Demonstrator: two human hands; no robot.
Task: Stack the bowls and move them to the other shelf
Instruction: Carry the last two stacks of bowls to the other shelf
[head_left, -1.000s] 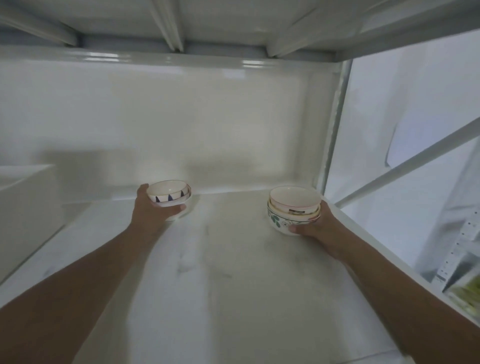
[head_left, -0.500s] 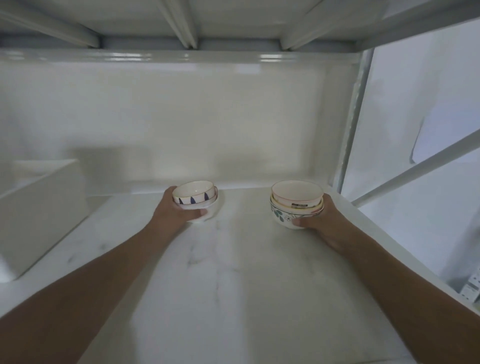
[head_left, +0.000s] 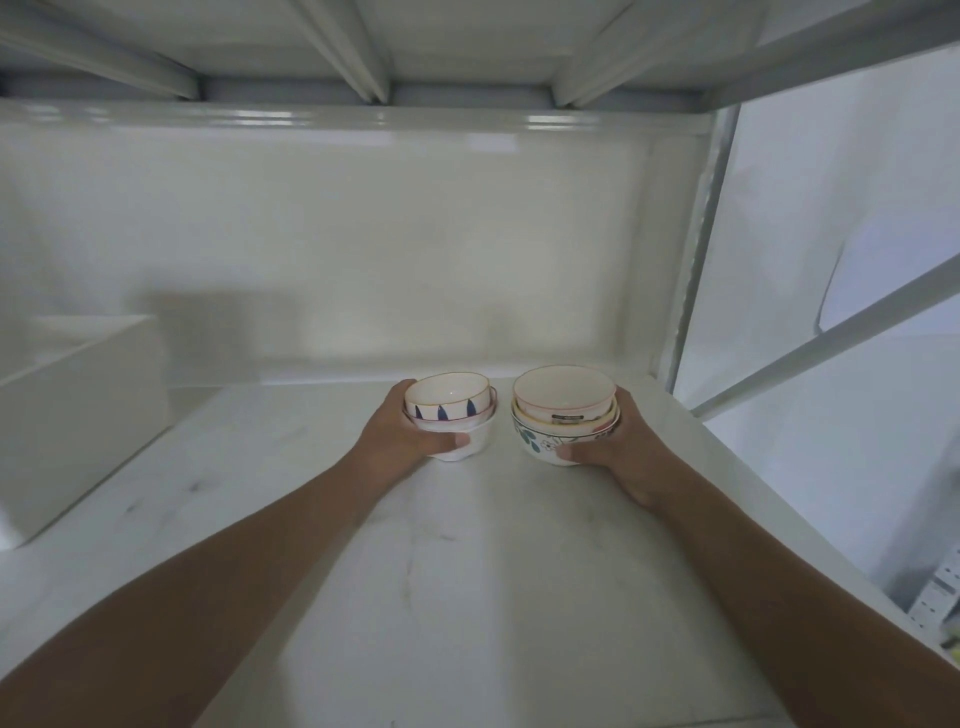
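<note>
Two small stacks of bowls stand close together at the back of a white marbled shelf (head_left: 467, 597). The left stack (head_left: 452, 415) has a white bowl with dark blue marks on top. My left hand (head_left: 400, 441) grips it from the left, thumb across the lowest bowl's front. The right stack (head_left: 563, 415) has a pink-rimmed bowl on top and a leaf-and-flower patterned bowl at the bottom. My right hand (head_left: 618, 452) grips that stack from the right, thumb on the bottom bowl. Whether the stacks touch the shelf I cannot tell.
A white box (head_left: 78, 415) sits on the shelf at the left. The shelf's back wall (head_left: 363, 249) rises just behind the bowls. A metal upright (head_left: 696, 249) and a slanted brace (head_left: 831, 332) bound the right side. Another shelf's underside (head_left: 363, 47) hangs overhead.
Both hands have carried their stacks toward each other, the left stack moving right most. The stacks now sit almost side by side near the shelf's back.
</note>
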